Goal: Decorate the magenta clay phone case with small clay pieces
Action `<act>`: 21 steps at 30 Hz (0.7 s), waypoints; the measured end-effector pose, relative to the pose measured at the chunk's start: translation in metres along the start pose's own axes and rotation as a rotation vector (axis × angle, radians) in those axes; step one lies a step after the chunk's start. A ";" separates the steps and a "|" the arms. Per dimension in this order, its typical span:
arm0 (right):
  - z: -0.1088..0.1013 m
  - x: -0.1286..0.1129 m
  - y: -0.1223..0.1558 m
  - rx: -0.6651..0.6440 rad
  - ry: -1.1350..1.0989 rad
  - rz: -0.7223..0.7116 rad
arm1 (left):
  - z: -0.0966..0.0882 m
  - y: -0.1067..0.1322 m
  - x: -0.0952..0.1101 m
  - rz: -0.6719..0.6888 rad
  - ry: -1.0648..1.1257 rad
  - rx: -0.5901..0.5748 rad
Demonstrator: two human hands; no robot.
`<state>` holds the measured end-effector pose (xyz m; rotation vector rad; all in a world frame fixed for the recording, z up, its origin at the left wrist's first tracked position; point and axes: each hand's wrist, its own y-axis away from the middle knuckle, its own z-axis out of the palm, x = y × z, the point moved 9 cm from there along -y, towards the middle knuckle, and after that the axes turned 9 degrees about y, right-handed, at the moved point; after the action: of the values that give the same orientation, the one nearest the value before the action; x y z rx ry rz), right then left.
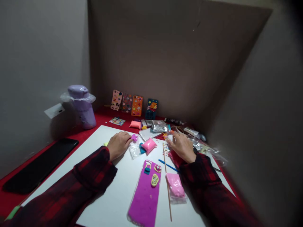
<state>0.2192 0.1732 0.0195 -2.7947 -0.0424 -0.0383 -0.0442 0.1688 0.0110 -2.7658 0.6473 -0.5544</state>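
My left hand (pixel 118 144) rests on the white board (pixel 99 148), fingers curled round a small purple clay piece (pixel 134 137). My right hand (pixel 181 146) lies over clear plastic packets (pixel 201 145) at the board's right edge, fingers spread and bent; I cannot make out anything held in it. Between the hands lies a pink clay bag (pixel 149 145) beside a small clear bag (pixel 134 151). In front of me is a phone case covered in magenta clay (pixel 145 195) with small clay shapes near its top.
A thin wooden stick (pixel 167 186), a blue tool (pixel 168 165) and a pale pink clay bag (pixel 175 186) lie right of the case. Decorated cases (pixel 136 105) lean on the back wall. A purple jar (pixel 81 105) and black pad (pixel 40 165) sit left.
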 end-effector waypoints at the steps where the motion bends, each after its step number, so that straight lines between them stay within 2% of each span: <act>1: 0.003 0.000 -0.001 -0.008 0.003 0.010 | 0.000 0.000 0.000 -0.003 -0.003 -0.002; 6: 0.006 0.002 -0.003 0.005 -0.045 0.029 | 0.001 0.000 0.000 -0.016 -0.018 -0.008; 11: -0.014 0.018 -0.001 0.080 -0.187 0.083 | 0.001 -0.001 0.001 0.001 -0.018 -0.007; 17: -0.049 0.032 0.018 0.152 -0.547 0.056 | -0.003 -0.001 -0.001 0.060 -0.005 0.046; 19: -0.055 0.032 0.031 0.144 -0.692 0.039 | -0.006 -0.002 0.000 0.071 -0.005 0.074; 21: -0.057 0.028 0.044 0.114 -0.836 0.016 | -0.015 -0.002 0.009 0.097 0.031 0.154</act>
<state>0.2472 0.1134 0.0586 -2.4930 -0.2130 1.0846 -0.0421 0.1635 0.0281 -2.5732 0.7098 -0.6004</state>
